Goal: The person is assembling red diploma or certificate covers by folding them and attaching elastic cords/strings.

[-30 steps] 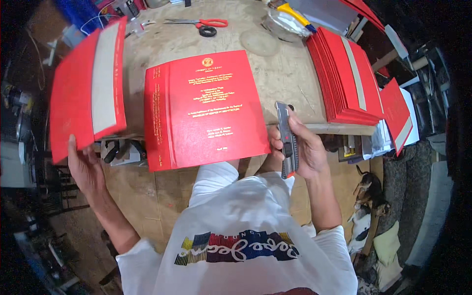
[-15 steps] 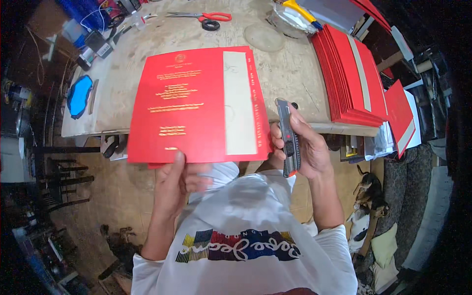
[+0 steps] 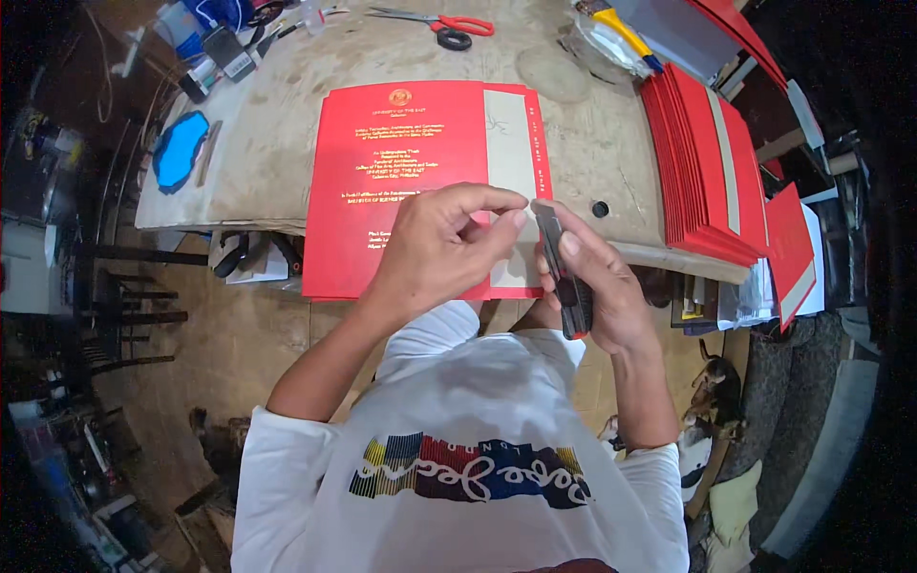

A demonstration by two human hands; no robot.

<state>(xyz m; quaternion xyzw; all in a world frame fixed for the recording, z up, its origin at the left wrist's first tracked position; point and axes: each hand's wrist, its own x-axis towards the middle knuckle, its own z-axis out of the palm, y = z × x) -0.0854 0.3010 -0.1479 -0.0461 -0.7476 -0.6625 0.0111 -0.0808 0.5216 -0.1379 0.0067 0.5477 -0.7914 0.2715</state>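
Observation:
My right hand (image 3: 611, 291) grips a black and grey snap-off utility knife (image 3: 569, 277), its tip pointing away from me. My left hand (image 3: 439, 239) reaches in from the left with thumb and forefinger pinched close to the knife's tip. Whether anything small sits between those fingers I cannot make out. Beneath both hands, red printed covers (image 3: 349, 215) with gold lettering lie stacked at the table's front edge and jut out over it. A pale strip (image 3: 511, 129) runs along their right side, partly hidden by my hands.
On the wooden table (image 3: 287, 95), red-handled scissors (image 3: 463, 24) and a black tape roll (image 3: 454, 39) lie at the back. A tall pile of red covers (image 3: 702, 162) leans at the right. A blue patch (image 3: 181, 151) is at the left. A dog (image 3: 716, 387) lies on the floor.
My left hand has let go of the red covers and moved up and right to the knife's tip. The covers now rest on the table edge. The whole view has shifted slightly.

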